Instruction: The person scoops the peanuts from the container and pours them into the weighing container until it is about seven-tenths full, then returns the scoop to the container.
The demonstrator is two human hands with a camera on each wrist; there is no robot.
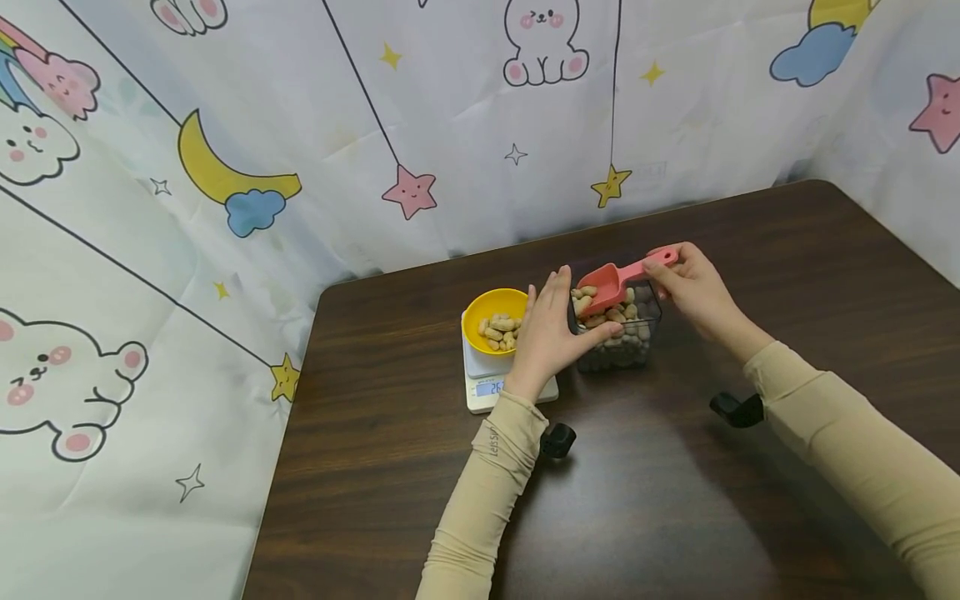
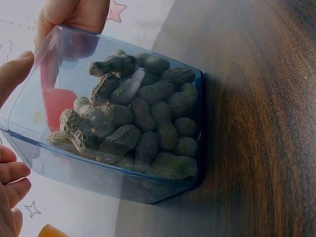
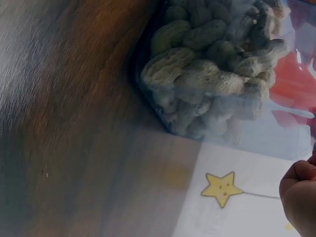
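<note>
A clear box holds unshelled peanuts. My right hand pinches the handle of a pink scoop, whose blade tilts down into the box among the peanuts. Several peanuts lie at the scoop's mouth. My left hand is at the box's left side, its fingers straight and pointing away, its thumb stretched across the near rim. In the left wrist view, the fingertips show right at the rim. Left of the box, a yellow bowl with peanuts sits on a white kitchen scale, partly hidden behind the left hand.
The dark wooden table carries the scale and box side by side near its back edge. A white curtain printed with bears and stars hangs behind and to the left. Black wrist cameras stick out below both sleeves.
</note>
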